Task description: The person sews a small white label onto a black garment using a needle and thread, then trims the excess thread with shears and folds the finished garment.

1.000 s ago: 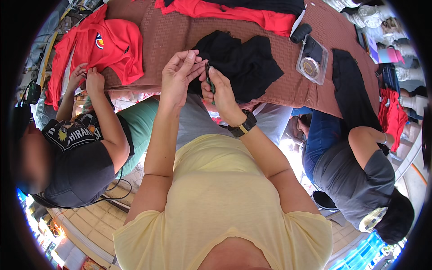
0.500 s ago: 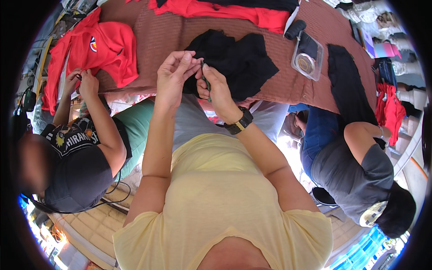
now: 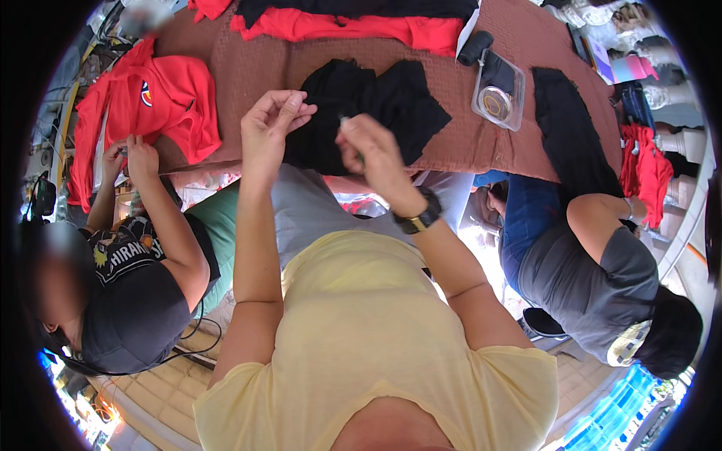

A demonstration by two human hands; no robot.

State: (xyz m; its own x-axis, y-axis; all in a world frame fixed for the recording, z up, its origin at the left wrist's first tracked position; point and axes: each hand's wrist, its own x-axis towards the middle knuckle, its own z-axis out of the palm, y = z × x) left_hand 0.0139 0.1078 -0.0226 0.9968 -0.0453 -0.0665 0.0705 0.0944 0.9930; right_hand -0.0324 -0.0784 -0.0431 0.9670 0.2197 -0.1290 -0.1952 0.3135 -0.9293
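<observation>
My left hand is raised over the near left part of a black garment, thumb and fingertips pinched together. Whatever is between those fingertips is too small to make out. To its right, my right hand is closed around small green-handled thread snips, mostly hidden in the fist and blurred by motion. The black cloth lies crumpled on the brown-covered table under and beyond both hands. A gap separates the two hands.
Right of the cloth lies a clear plastic box beside a black spool. Red and black garments lie across the far side. A co-worker at left handles a red garment; another person sits at right near a black cloth strip.
My right hand has moved right and down with the snips, away from my left hand. My left hand stays pinched and sits slightly further left. The view has shifted a little.
</observation>
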